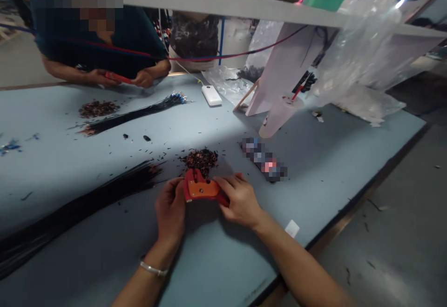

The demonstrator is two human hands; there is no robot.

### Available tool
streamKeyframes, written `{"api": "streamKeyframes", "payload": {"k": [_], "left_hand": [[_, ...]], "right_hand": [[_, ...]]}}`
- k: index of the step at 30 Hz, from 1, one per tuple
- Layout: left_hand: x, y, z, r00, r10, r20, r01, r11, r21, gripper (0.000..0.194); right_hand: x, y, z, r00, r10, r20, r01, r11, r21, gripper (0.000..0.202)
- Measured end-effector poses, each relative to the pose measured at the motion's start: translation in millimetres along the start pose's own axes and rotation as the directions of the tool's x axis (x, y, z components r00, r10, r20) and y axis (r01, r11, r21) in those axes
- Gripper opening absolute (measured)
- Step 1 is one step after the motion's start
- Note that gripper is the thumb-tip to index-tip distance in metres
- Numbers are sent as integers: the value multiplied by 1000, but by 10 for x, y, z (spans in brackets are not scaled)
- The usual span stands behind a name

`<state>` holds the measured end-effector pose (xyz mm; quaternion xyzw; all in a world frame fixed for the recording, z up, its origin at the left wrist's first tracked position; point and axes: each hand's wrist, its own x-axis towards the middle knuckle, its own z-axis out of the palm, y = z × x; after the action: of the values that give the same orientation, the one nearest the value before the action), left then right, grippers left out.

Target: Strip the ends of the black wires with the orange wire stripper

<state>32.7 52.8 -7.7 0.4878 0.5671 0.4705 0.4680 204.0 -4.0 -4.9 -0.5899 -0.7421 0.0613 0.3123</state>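
My right hand [240, 201] is wrapped around the handle of a red and orange wire stripper [201, 190]. The tool's head points left, toward my left hand [170, 209]. That hand is closed, its fingertips by the head; whatever it pinches, if anything, is hidden. Just beyond the tool lies a pile of short black and copper-coloured wire scraps [200, 159]. A thick bundle of black wires [87, 200] stretches along the left, its copper-tinged ends near the pile.
Across the table [349, 167], another person's hands [143, 78] hold a red tool. Nearby lie a second wire bundle [136, 115] and scrap pile [99, 109]. A white power bank [211, 96], a blurred-out dark object [263, 159] and a translucent cup [281, 116] stand beyond me, under a shelf [209, 2].
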Motion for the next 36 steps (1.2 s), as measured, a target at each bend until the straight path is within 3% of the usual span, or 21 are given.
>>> {"api": "streamKeyframes", "payload": {"k": [3, 6, 9, 11, 13, 16, 21, 24, 29, 36], "left_hand": [[18, -17, -6, 1000, 27, -11, -27, 1000, 16, 24], [34, -29, -18, 998, 43, -36, -40, 996, 81, 24], [40, -35, -26, 999, 36, -18, -34, 993, 115, 25], [38, -34, -28, 999, 37, -11, -36, 991, 128, 26], [32, -26, -26, 999, 35, -11, -33, 990, 135, 25], [21, -5, -22, 999, 32, -1, -32, 991, 127, 24], [15, 19, -22, 999, 37, 6, -38, 995, 90, 21], [6, 37, -28, 999, 36, 23, -37, 998, 54, 18], [-16, 73, -42, 993, 100, 56, -102, 994, 34, 20], [-6, 59, -64, 974, 207, 95, -219, 967, 133, 25]], "right_hand": [[30, -71, -83, 997, 56, 46, -69, 929, 364, 43], [55, -120, -136, 956, 123, 267, -272, 713, 646, 29], [39, -121, -123, 848, 158, 507, -514, 482, 709, 23], [19, -120, -106, 821, 152, 551, -559, 414, 718, 24], [11, -138, -114, 866, 137, 482, -485, 467, 739, 24], [24, -194, -163, 945, 95, 312, -296, 651, 698, 23], [24, -224, -142, 994, -9, 110, -60, 794, 606, 32], [9, -193, -52, 996, -85, -6, 75, 841, 535, 39], [5, -174, 29, 992, -125, 25, 100, 883, 458, 41], [-16, -163, 42, 992, -121, 37, 86, 855, 512, 43]]}}
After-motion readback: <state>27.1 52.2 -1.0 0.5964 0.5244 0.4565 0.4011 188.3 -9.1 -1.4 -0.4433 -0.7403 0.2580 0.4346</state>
